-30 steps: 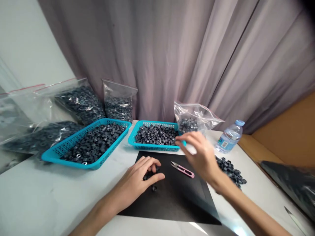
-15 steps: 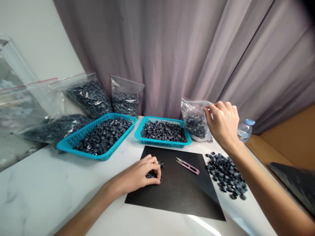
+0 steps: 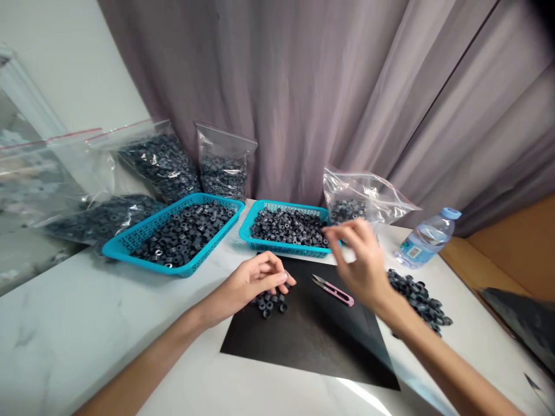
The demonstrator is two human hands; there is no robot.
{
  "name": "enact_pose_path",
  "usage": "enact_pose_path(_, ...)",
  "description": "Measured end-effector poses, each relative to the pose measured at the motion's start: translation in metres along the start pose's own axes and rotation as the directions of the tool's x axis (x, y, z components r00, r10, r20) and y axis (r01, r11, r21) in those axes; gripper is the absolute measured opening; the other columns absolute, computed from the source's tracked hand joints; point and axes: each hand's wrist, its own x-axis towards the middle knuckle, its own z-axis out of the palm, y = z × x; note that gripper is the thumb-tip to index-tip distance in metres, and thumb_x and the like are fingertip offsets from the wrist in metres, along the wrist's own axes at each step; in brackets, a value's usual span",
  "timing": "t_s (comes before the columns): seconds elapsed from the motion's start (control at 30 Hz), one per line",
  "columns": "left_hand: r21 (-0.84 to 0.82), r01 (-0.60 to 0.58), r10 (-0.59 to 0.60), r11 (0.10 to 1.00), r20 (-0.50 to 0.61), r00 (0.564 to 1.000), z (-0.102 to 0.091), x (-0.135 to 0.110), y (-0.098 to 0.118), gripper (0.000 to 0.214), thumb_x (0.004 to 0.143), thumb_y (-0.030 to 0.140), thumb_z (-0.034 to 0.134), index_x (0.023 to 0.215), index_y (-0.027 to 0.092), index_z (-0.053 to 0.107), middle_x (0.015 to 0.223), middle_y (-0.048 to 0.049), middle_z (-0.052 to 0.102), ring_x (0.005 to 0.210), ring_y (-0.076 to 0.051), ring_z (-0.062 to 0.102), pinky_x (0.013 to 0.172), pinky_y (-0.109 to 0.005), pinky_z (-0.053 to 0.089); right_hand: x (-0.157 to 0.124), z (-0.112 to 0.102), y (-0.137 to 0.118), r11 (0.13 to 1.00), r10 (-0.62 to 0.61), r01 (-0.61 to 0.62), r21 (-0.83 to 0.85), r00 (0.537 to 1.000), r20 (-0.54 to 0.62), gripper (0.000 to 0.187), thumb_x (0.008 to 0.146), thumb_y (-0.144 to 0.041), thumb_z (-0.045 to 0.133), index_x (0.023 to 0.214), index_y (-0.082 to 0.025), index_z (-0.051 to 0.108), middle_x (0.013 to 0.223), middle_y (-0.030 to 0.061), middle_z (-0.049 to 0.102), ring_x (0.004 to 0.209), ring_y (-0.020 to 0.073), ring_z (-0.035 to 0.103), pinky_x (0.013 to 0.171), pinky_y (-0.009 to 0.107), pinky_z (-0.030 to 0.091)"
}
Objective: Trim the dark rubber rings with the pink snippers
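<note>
My left hand (image 3: 255, 280) hovers at the near left of a black mat (image 3: 312, 341), its fingers curled and pinched against the thumb. What the pinch holds is hidden. Just under its fingertips lies a small heap of black rings (image 3: 271, 303). My right hand (image 3: 359, 260) is slightly blurred above the mat's far edge, fingers apart and holding nothing. It sits between the right teal basket (image 3: 281, 248) of black rings and pink thread snips (image 3: 333, 290) lying on the mat.
A larger teal basket (image 3: 143, 254) of rings stands at the left. Zip bags of rings lean at the back (image 3: 223, 167) and back left (image 3: 160, 162). A part-filled clear bag (image 3: 368, 193), a water bottle (image 3: 427, 240) and a loose ring pile (image 3: 418, 297) are at the right.
My right hand reached from the right basket to the clear bag at the back right, let it go and came back over the mat. My left hand lifted off the small heap.
</note>
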Motion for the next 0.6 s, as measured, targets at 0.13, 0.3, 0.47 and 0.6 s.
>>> enact_pose_path(0.13, -0.123, 0.002, -0.01, 0.992, -0.07, 0.998, 0.002, 0.001, -0.001, 0.022, 0.093, 0.038, 0.058, 0.108, 0.021, 0.057, 0.098, -0.0059, 0.075, 0.082, -0.016, 0.065, 0.072, -0.028, 0.044, -0.045, 0.032, -0.028, 0.952, 0.041, -0.161, 0.262, 0.911, 0.41, 0.028, 0.097, -0.023, 0.051, 0.125, -0.024, 0.054, 0.114, 0.01, 0.057, 0.104, 0.0229, 0.058, 0.086, 0.037, 0.053)
enact_pose_path(0.3, -0.305, 0.063, -0.088, 0.95, -0.069, 0.994, 0.008, 0.002, -0.005, 0.026, 0.093, 0.037, 0.06, 0.107, 0.016, 0.067, 0.09, -0.0061, 0.073, 0.077, -0.013, 0.061, 0.074, -0.026, 0.044, -0.067, 0.05, -0.036, 0.874, 0.099, -0.319, 0.366, 0.855, 0.509, 0.018, 0.097, -0.023, 0.052, 0.114, -0.026, 0.059, 0.108, 0.0073, 0.063, 0.094, 0.0222, 0.06, 0.084, 0.039, 0.053)
enact_pose_path(0.47, -0.423, 0.085, -0.112, 0.902, -0.04, 0.993, 0.013, 0.002, -0.011, 0.027, 0.094, 0.036, 0.059, 0.107, 0.015, 0.07, 0.091, -0.0071, 0.073, 0.081, -0.013, 0.062, 0.074, -0.024, 0.044, -0.072, 0.056, -0.034, 0.859, 0.098, -0.327, 0.393, 0.86, 0.5, 0.008, 0.098, -0.022, 0.052, 0.098, -0.024, 0.06, 0.099, 0.0049, 0.064, 0.09, 0.0215, 0.058, 0.081, 0.037, 0.05)
enact_pose_path(0.6, -0.501, 0.092, -0.091, 0.861, 0.027, 0.996, 0.016, 0.001, -0.009, 0.028, 0.096, 0.033, 0.056, 0.11, 0.014, 0.071, 0.092, -0.0086, 0.075, 0.08, -0.012, 0.063, 0.076, -0.025, 0.046, -0.074, 0.052, -0.033, 0.843, 0.152, -0.374, 0.386, 0.855, 0.495, 0.008, 0.098, -0.022, 0.052, 0.094, -0.023, 0.059, 0.091, 0.0029, 0.062, 0.081, 0.0188, 0.057, 0.076, 0.033, 0.047)
